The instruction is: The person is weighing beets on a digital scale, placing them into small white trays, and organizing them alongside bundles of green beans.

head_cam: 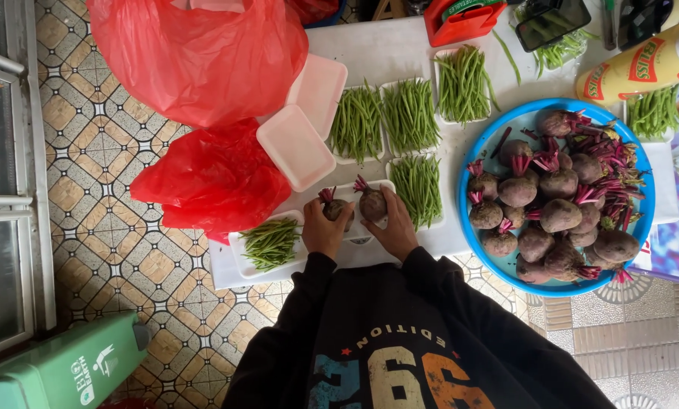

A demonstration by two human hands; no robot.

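My left hand (325, 231) rests on a dark beetroot (334, 207) with a pink stalk stub. Close beside it my right hand (394, 228) touches a second beetroot (372, 202). Both beetroots sit on a white foam tray (387, 184) on a small scale at the table's near edge. Each hand cups its beetroot from the near side, fingers curled against it.
A blue round basin (482, 248) at the right holds several beetroots with stalks. White foam trays of green beans (410, 113) lie across the white table; another tray of beans (270, 244) sits left of my hands. Two empty foam trays (296, 146) and red plastic bags (203, 60) are at the left. A green bin (59, 371) stands on the tiled floor.
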